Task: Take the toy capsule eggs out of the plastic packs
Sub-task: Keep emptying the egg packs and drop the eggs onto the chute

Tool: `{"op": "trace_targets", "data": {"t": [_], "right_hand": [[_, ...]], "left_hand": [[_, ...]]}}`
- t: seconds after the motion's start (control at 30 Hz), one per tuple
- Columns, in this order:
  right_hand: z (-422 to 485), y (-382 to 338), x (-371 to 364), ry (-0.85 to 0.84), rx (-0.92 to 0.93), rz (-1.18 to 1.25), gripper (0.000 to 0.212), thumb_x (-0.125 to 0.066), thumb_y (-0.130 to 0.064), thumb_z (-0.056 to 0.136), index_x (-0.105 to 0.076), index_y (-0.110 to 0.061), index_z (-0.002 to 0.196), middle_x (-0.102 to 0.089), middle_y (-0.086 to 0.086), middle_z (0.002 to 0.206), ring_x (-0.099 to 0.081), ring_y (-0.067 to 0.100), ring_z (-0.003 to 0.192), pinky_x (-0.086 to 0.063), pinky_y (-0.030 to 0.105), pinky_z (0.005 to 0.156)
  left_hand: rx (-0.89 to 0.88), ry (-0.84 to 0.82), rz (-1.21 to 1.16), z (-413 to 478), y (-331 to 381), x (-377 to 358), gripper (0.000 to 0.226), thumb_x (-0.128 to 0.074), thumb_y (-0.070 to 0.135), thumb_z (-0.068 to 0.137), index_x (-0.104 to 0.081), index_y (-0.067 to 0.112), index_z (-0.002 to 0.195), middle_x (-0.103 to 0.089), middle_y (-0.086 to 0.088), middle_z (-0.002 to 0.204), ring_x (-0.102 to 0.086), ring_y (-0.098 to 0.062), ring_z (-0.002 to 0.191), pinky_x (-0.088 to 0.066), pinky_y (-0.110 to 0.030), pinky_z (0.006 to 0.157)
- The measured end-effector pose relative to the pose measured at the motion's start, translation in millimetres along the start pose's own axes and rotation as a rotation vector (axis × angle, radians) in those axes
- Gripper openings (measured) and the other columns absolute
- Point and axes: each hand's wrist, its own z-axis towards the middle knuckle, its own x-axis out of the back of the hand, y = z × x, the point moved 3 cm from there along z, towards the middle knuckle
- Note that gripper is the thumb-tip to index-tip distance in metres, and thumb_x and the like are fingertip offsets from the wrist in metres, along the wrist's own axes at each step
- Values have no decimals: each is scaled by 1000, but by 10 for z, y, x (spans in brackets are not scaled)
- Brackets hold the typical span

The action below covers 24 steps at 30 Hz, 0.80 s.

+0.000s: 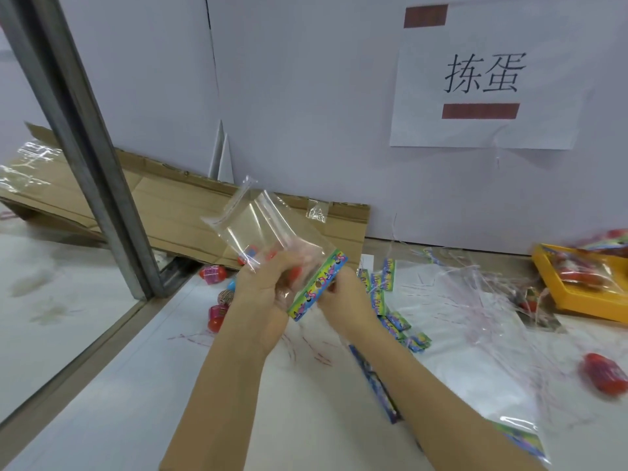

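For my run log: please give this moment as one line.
left hand: grips plastic pack | right hand: pinches header card | red egg: in pack

The plastic pack (272,229) is held over the table (170,385), the left hand (261,294) under it, the right hand (343,297) at its lower right. Behind the pack leans a cardboard sheet (170,205). Loose eggs (213,274) lie left of it, header cards (384,283) right, a tray (591,309) farther right, and 1 egg (603,375) far lower right.

Clear plastic pack (268,226), colourful header, tilted aloft, red egg (294,274) inside, loose eggs (213,274) nearby
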Motion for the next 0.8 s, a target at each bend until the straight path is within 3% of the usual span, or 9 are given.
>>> {"op": "trace_targets", "data": {"t": [0.07,0.13,0.23,0.33,0.43,0.57,0.7,0.8], "right_hand": [[-36,58,298,115,-33,326,14,-56,-10,91,-63,-22,87,-66,-2,85,-59,6,71,-46,20,59],[-138,117,620,202,-69,569,20,-54,-13,95,-64,-30,95,-68,-9,85,-57,-5,64,-45,14,54],[-296,153,918,169,-75,774,20,-56,-21,96,-67,-37,98,-71,-11,83,-60,11,69,-51,25,55],[-397,92,1122,105,-25,893,25,-58,-15,93,-72,-36,96,-72,-1,86,-67,22,68,-55,31,56],[-418,-38,1296,124,74,848,33,-58,-7,91,-74,-35,97,-70,1,83,-62,16,63,-53,27,55],[-456,-203,1521,131,203,731,30,-57,-9,92,-68,-33,106,-66,-3,81,-59,9,62,-50,22,56],[-497,-284,1625,166,278,496,23,-73,-19,81,-61,-28,99,-69,-8,80,-59,6,66,-46,17,59],[-524,-321,1630,190,348,273,20,-68,-21,88,-65,-35,101,-68,-11,87,-54,6,71,-44,17,65]], "left_hand": [[26,-45,10,3,-45,17,18,-64,-7,72,-67,6,85,-70,-7,75,-69,-15,72,-59,-29,74],[53,-12,31,3,-83,1,26,-63,-11,74,-67,9,91,-70,-10,82,-69,-17,77,-61,-26,73],[86,-30,106,22,-160,-10,48,-71,-1,60,-70,20,103,-69,-9,95,-69,-18,86,-60,-33,80],[33,-28,341,-15,-204,-20,56,-78,-6,64,-71,30,106,-71,-7,100,-69,-20,92,-59,-37,87],[-62,12,525,-52,-230,-44,59,-83,-3,65,-70,42,101,-75,7,96,-72,-14,89,-57,-23,72],[-127,9,655,-98,-246,-115,58,-79,-9,70,-67,42,97,-75,10,89,-71,-12,81,-59,-31,75],[-132,-90,686,-164,-269,-217,60,-75,-14,71,-66,34,106,-75,11,88,-70,-5,76,-57,-20,67],[-103,-214,689,-223,-283,-295,58,-74,-15,72,-68,30,108,-75,9,96,-72,-9,85,-57,-20,68]]}}
